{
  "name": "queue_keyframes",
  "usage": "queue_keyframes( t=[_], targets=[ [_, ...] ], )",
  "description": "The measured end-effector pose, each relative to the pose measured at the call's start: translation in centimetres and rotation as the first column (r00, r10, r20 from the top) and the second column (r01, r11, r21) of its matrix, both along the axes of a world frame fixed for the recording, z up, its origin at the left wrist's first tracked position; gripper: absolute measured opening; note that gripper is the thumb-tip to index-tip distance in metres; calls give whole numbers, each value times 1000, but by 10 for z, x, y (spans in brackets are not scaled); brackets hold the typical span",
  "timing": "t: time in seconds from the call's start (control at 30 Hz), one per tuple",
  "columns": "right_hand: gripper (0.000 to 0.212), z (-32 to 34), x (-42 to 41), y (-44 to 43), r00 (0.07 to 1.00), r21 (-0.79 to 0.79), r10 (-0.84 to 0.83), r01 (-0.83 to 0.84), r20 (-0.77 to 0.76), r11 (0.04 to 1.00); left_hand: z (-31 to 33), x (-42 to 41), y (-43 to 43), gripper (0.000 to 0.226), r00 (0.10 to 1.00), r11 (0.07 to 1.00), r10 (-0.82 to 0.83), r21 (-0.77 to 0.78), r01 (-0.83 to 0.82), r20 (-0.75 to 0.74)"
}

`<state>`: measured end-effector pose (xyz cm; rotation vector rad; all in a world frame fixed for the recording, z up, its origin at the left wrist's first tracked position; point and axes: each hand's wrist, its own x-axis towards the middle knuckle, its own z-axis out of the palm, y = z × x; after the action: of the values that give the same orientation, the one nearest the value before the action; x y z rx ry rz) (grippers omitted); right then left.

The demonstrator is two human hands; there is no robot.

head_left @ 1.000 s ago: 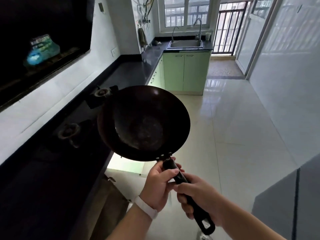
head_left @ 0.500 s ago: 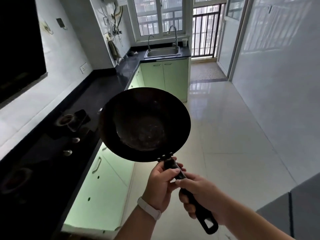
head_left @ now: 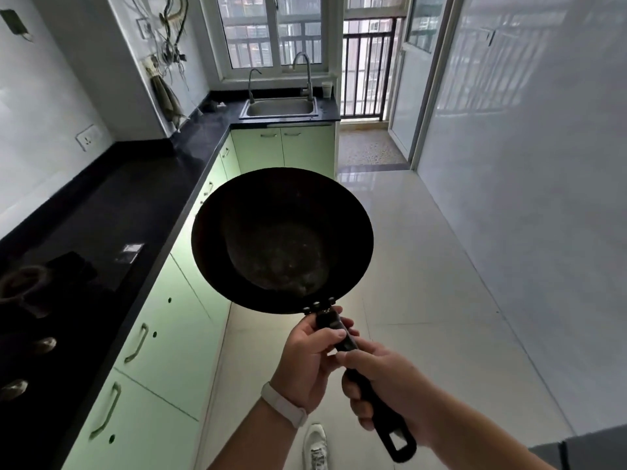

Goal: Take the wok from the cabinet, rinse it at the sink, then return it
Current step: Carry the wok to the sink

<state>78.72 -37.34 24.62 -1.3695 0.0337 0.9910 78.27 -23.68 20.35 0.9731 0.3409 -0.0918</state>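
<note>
I note the view has swung off the stove: sink point(head_left: 281, 107) now at 12 o'clock, well apart. Wok point(head_left: 282, 240) rides mid-air, left hand point(head_left: 310, 362) and right hand point(head_left: 390, 385) both clamped on its handle point(head_left: 346, 337) (carrying leg, rinse pending).

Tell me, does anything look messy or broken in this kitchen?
Loose wires dangle in a tangle from the wall left of the window, which looks untidy. The wok held by the left hand and right hand has a worn, speckled patch inside. Nothing looks spilled or broken.
</note>
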Motion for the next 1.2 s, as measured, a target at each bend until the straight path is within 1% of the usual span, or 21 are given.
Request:
queue_keyframes(
  t=[0.07,0.17,0.23,0.4,0.53,0.67,0.83,0.93,1.03,1.13,1.2],
  targets=[
    [19,0,33,14,1000,-18,-23,23,6,1000,-2,36,14,45,1000,1000,-27,-7,27,1],
    [11,6,81,37,998,-30,-63,63,7,998,1,91,35,46,998,998,-62,-22,62,11],
    [10,12,111,50,996,-37,-90,91,9,995,5,124,48,47,997,996,-82,-37,82,14],
    [18,25,178,76,990,-34,-139,140,37,990,21,199,72,48,990,991,-131,-33,133,43],
    [20,31,217,89,986,-21,-157,158,47,987,29,241,86,49,984,985,-164,-34,167,75],
    [17,32,259,94,987,-18,-151,152,50,988,26,283,94,49,981,984,-175,-20,177,89],
    [16,20,318,99,991,1,-136,136,9,991,15,340,101,49,986,987,-159,-15,160,49],
    [13,10,367,102,993,19,-113,113,-17,993,9,384,107,50,990,989,-143,34,142,23],
    [15,3,422,107,995,55,-82,84,-49,995,6,433,114,48,993,990,-114,78,114,-14],
    [22,2,480,107,996,73,-58,63,-74,995,8,487,116,47,996,993,-86,79,88,-34],
    [23,1,518,104,998,68,-38,42,-55,997,10,524,113,47,996,994,-78,71,81,-44]
  ],
)
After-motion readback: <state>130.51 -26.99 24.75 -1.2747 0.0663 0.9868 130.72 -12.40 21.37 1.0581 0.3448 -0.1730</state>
